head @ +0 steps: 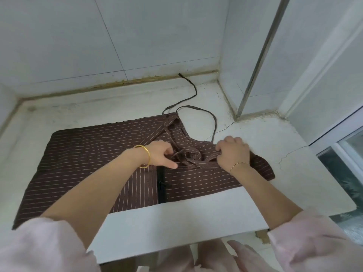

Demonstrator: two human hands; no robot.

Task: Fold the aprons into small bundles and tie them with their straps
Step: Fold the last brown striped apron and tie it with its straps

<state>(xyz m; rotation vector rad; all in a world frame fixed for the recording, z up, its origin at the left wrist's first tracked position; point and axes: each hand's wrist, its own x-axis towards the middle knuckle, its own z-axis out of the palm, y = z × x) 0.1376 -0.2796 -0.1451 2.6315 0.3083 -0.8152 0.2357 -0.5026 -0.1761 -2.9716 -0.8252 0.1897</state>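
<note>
A brown apron [82, 154] with thin white stripes lies spread flat on a white counter [294, 173]. Its bib end at the right is folded over and bunched near the middle. My left hand [161, 154] rests on the cloth with fingers curled into a knotted strap tangle [188, 156], thumb stretched out. My right hand [233, 152] grips the bunched bib fabric just right of that tangle. A thin dark strap [193, 95] trails from the apron's top edge toward the back wall, and a loop of strap [213, 118] lies beside it. A black zip [162, 183] runs down the front.
White tiled walls close the counter at the back and left. A metal-framed glass panel [257, 61] and a window frame [337, 142] stand at the right. The counter's front edge [176, 246] is near my body, with cracks in its right side.
</note>
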